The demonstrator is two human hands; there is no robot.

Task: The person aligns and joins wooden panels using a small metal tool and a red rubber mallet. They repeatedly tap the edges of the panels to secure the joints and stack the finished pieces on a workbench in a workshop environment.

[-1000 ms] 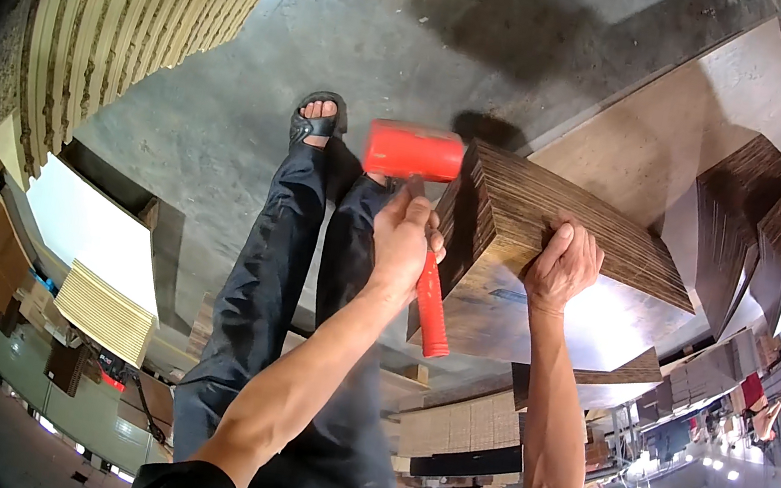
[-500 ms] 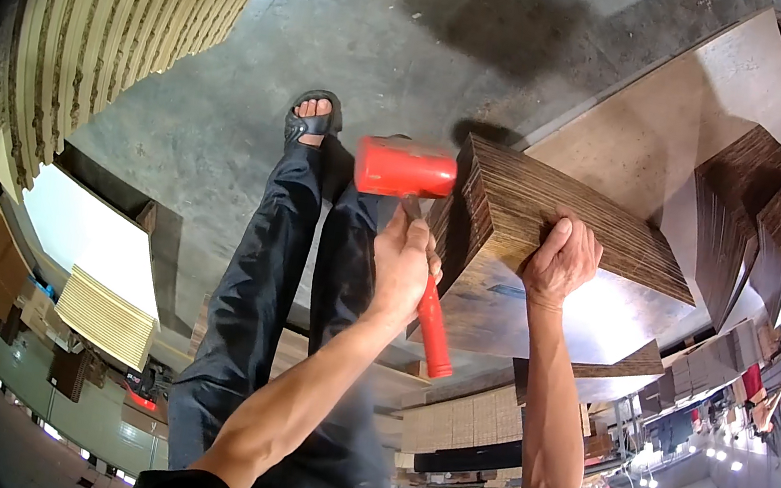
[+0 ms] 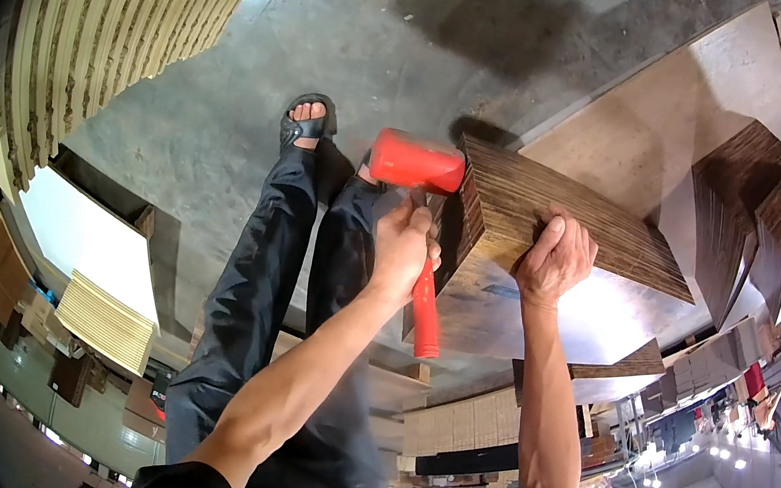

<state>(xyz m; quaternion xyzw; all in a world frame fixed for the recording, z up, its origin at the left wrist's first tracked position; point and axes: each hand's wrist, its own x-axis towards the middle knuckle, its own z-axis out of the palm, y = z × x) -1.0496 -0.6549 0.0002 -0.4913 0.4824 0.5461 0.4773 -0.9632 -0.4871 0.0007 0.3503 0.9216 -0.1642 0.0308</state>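
Over the concrete floor (image 3: 227, 119), seen from the head camera, the left hand (image 3: 403, 246) is gripping one red mallet (image 3: 413, 209) with fingers closed round its handle, head touching the end of one dark wood-grain panel stack (image 3: 557, 213). The right hand (image 3: 555, 259) is pressing flat on the stack's near edge, fingers curled over it. A glancing blow could catch those fingers. Two feet, one sandal (image 3: 306, 120) showing.

Both bare arms come up from the bottom, near six o'clock. The left hand (image 3: 403, 246) is curled into a tight fist, its arm leaning toward one o'clock. The right hand (image 3: 555, 261) lies flat with fingers pointing to twelve o'clock, its arm nearly straight.
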